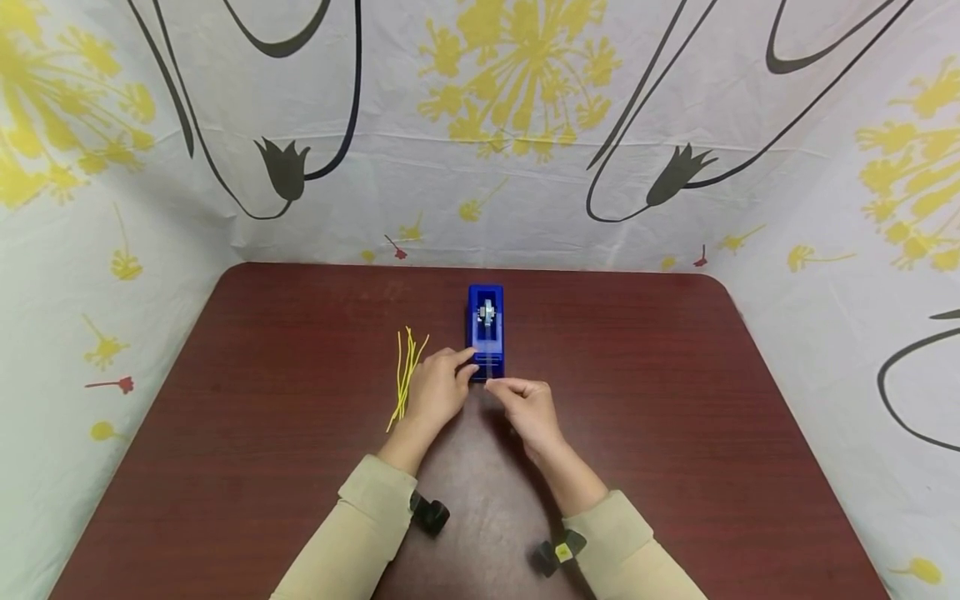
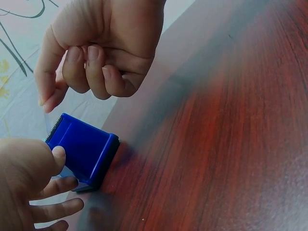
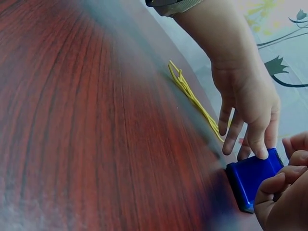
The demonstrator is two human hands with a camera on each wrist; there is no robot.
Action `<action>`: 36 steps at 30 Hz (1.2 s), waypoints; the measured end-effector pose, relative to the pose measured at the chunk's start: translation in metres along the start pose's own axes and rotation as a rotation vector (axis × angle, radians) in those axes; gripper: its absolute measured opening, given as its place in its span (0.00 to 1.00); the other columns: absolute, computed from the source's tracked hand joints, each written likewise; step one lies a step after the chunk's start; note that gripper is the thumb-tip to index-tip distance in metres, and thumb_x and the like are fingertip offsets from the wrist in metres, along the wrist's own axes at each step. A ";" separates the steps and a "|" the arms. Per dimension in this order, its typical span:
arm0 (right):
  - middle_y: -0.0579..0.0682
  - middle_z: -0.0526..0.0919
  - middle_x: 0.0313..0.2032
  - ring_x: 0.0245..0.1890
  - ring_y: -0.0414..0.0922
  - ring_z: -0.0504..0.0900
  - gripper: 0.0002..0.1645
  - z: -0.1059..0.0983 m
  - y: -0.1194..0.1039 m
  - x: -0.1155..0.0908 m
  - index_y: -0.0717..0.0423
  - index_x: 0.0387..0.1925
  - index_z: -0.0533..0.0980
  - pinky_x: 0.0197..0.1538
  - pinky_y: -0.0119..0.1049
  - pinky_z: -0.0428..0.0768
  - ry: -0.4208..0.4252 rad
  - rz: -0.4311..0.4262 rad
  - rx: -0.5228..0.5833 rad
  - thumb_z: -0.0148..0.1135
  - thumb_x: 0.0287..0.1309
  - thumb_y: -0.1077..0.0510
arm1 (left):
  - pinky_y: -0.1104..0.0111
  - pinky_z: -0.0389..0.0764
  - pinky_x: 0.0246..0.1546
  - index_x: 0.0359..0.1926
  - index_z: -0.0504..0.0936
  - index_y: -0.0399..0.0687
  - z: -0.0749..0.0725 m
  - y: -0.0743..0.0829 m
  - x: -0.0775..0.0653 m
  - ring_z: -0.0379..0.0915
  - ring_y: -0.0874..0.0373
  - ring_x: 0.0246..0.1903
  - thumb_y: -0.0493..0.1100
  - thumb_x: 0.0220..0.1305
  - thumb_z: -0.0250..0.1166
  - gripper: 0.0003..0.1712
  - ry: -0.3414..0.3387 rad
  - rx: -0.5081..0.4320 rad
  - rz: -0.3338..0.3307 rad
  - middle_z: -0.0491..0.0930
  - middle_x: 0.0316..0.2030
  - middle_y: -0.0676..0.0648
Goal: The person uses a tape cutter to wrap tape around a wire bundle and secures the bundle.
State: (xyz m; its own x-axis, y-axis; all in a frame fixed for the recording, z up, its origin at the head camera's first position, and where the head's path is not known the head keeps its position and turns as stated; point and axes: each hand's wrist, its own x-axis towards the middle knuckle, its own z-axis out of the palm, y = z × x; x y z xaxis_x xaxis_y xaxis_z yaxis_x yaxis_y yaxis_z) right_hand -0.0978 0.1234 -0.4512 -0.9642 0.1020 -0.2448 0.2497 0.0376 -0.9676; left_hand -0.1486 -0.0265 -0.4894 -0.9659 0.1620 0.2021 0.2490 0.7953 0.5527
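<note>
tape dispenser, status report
Left hand on tape dispenser, right hand pinching clear tape. Dispenser upright on table. Yellow wires beside left hand, clear of dispenser.

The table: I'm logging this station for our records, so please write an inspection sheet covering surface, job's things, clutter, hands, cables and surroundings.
Surface: dark red table, wood-grained, with a pale glare at the front.
Job's things: blue tape dispenser near the table's far edge; clear tape between it and the right hand.
Clutter: yellow strings, loosely bunched, left of the dispenser.
Hands: left hand touches the dispenser; right hand pinches the tape.
Cables: nothing seen, unless the yellow strings are wire; cannot tell.
Surroundings: white cloth printed with flowers, behind and on both sides.
</note>
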 end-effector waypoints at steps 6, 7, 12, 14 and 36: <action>0.40 0.72 0.16 0.11 0.34 0.61 0.15 -0.003 0.024 0.013 0.69 0.42 0.85 0.15 0.31 0.62 0.021 -0.007 -0.002 0.70 0.61 0.59 | 0.58 0.80 0.33 0.60 0.84 0.53 0.000 0.001 0.000 0.83 0.49 0.35 0.47 0.70 0.67 0.19 -0.001 -0.001 -0.008 0.86 0.41 0.47; 0.41 0.73 0.17 0.11 0.34 0.61 0.15 -0.004 0.025 0.013 0.69 0.42 0.86 0.15 0.31 0.62 0.021 -0.011 -0.002 0.71 0.61 0.58 | 0.58 0.80 0.33 0.60 0.84 0.53 -0.001 0.001 0.000 0.83 0.49 0.34 0.46 0.70 0.67 0.19 -0.001 -0.003 -0.009 0.86 0.41 0.47; 0.42 0.74 0.16 0.11 0.34 0.61 0.17 -0.005 0.026 0.011 0.69 0.41 0.86 0.14 0.31 0.63 0.010 -0.033 0.001 0.72 0.60 0.56 | 0.58 0.80 0.32 0.60 0.84 0.52 0.000 0.001 -0.001 0.83 0.49 0.33 0.46 0.70 0.67 0.19 0.002 -0.003 -0.007 0.86 0.41 0.47; 0.41 0.72 0.15 0.11 0.34 0.61 0.17 -0.006 0.026 0.011 0.70 0.41 0.86 0.14 0.30 0.63 0.007 -0.036 0.002 0.71 0.60 0.56 | 0.58 0.80 0.32 0.60 0.85 0.52 0.000 0.001 0.000 0.83 0.49 0.33 0.46 0.69 0.67 0.19 0.004 -0.002 -0.004 0.86 0.41 0.46; 0.38 0.64 0.08 0.10 0.35 0.61 0.17 -0.008 0.027 0.003 0.71 0.42 0.85 0.15 0.30 0.63 -0.001 -0.055 -0.007 0.70 0.60 0.57 | 0.57 0.80 0.34 0.60 0.85 0.53 -0.001 0.002 -0.001 0.83 0.48 0.35 0.47 0.70 0.67 0.19 0.003 -0.004 -0.001 0.86 0.41 0.47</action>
State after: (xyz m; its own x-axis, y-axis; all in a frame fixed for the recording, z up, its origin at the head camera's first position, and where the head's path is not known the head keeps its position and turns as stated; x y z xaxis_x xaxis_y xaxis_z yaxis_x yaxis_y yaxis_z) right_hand -0.0929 0.1323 -0.4780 -0.9766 0.0982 -0.1914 0.1969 0.0497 -0.9792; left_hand -0.1471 -0.0260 -0.4880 -0.9660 0.1588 0.2040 0.2479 0.7934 0.5559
